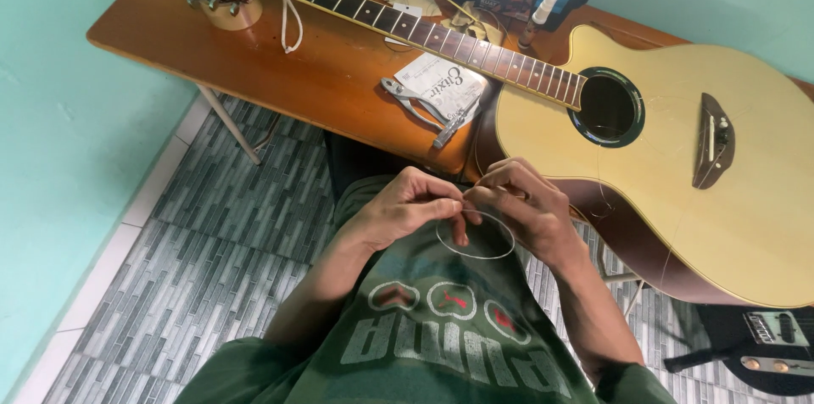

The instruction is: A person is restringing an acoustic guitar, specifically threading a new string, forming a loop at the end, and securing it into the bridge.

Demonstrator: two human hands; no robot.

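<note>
The acoustic guitar [678, 192] has a pale yellow top, a dark brown bridge and a reddish-brown side; its fretboard is near black with silver frets. The table [322, 73] beneath it is glossy orange-brown. The walls are flat mint green. The floor tiles [212, 260] carry a grey-and-white pattern of narrow staggered strips. The shirt [441, 336] is olive green with faded white print and small red marks. The coiled guitar string [475, 236] is thin and silvery. The pliers [424, 103] are bare grey metal.
</note>
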